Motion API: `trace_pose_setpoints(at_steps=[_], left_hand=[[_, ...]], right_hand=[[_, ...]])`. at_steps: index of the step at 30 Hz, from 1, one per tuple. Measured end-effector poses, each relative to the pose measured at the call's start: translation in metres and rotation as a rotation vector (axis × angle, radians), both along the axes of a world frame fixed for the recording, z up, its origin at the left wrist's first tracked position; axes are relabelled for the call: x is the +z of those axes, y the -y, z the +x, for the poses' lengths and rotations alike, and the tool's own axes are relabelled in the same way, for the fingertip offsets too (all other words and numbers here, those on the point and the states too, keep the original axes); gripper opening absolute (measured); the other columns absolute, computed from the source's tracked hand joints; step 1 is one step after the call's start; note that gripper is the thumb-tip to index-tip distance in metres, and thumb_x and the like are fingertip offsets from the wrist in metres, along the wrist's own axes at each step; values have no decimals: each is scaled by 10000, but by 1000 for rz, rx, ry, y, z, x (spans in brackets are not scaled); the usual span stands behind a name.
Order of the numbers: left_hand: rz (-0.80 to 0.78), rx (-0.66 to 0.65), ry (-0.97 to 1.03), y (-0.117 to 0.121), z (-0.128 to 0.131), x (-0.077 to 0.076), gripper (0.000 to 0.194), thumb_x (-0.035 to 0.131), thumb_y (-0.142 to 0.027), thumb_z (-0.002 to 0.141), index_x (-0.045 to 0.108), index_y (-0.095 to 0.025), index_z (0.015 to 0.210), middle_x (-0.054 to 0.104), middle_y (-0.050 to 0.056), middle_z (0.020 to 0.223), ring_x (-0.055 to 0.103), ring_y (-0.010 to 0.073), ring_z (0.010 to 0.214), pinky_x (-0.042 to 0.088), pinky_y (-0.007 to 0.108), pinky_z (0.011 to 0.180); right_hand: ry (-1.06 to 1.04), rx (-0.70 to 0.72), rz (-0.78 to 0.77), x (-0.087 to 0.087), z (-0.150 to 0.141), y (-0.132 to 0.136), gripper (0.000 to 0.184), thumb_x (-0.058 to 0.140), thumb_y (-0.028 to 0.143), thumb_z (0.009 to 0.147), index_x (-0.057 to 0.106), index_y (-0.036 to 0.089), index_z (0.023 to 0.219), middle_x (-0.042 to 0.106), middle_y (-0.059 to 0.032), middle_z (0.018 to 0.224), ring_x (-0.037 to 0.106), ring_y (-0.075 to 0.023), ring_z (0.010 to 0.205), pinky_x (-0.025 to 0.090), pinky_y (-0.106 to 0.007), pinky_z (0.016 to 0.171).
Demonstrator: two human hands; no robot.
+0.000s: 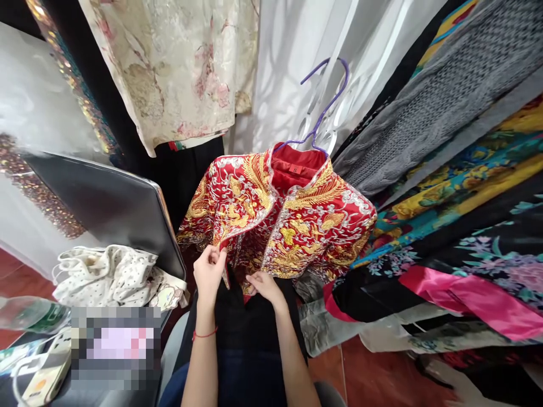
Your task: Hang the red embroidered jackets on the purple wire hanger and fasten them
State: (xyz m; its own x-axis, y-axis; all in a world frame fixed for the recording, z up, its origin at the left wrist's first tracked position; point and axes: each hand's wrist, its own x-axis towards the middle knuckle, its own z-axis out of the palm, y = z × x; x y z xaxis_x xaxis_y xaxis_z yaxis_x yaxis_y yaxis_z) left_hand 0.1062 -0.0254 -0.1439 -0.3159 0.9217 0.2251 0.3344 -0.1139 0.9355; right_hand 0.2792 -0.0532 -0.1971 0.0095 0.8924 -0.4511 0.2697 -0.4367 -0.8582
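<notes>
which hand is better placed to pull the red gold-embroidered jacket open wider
Likely the left hand: it pinches a front edge of the jacket, while the right hand is lower, at its lower front.

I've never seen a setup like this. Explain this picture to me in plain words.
There is no machine here, only a person's two bare hands. The single picture comes from a camera worn on the head, looking forward and down, so the forearms enter from the bottom. The left hand pinches the front edge of a red jacket with gold and silver embroidery. The right hand is at its lower front edge; how firmly it grips is hard to tell. A purple hanger sits in the collar. On the dark surface at the left lie a spotted cloth and a clear bottle. Other garments hang at the right.
</notes>
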Motion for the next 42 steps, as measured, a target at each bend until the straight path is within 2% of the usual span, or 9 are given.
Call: trace_pose_setpoints(at_steps=[4,7,11,15,20,24,31,39,42], left_hand=[[-47,228,-6,2,-5,0,147,625,-316,775,566,-224,874,429,-111,477,470,101,439,408,210,571],[-61,202,124,5,-3,6,383,588,-329,835,547,-208,1197,633,-61,577,652,151,531,512,248,625],[120,115,104,8,14,23,667,586,-355,881,311,-203,1470,732,119,1104,741,210,949,572,349,876],[372,-85,-179,-5,47,43,579,599,-273,848,392,-173,1380,444,208,1490,379,312,1462,394,480,1155],[279,-131,-530,-50,61,70,496,590,-378,865,546,-140,1298,268,230,1602,-49,465,1521,86,700,1187],[267,108,-579,-89,37,95,886,551,-499,872,252,50,1500,162,332,1606,-83,465,1516,-29,664,1201],[390,79,-630,-137,14,143,948,500,-616,869,192,-53,1567,135,196,1664,-166,367,1529,-113,592,1216],[315,-100,-620,-173,0,164,623,385,-373,942,329,-158,1525,293,106,1635,-96,321,1551,-8,593,1224],[331,-45,-574,-174,-5,165,462,404,-297,926,520,-186,1360,540,120,1464,194,322,1528,110,567,1211]], right_hand=[[221,100,641,102,12,9,207,535,381,944,651,211,927,705,-35,843,662,-169,796,506,-295,784],[661,-175,1175,187,32,-7,217,469,352,973,631,211,945,687,-90,951,626,-226,937,466,-395,907],[1108,-631,1326,245,61,-66,401,484,498,935,580,172,1149,602,-203,1197,554,-346,1102,422,-514,905],[1114,-657,1139,239,79,-114,484,409,554,940,575,136,1117,651,-163,911,615,-311,859,448,-415,740],[1116,-612,1040,225,85,-116,457,424,525,933,586,133,1104,656,-97,740,618,-246,673,395,-308,622],[1115,-575,1054,227,87,-112,466,412,513,926,583,127,1124,667,-83,708,628,-236,640,372,-287,591],[1022,-580,1041,229,84,-105,512,429,537,898,564,127,1174,678,-70,681,641,-245,621,373,-289,586],[918,-438,1055,237,97,-96,471,448,492,861,568,159,1173,641,-38,647,620,-251,631,382,-314,626],[902,-432,1068,237,99,-97,446,458,485,861,565,171,1160,638,-38,657,613,-253,643,381,-316,637]])
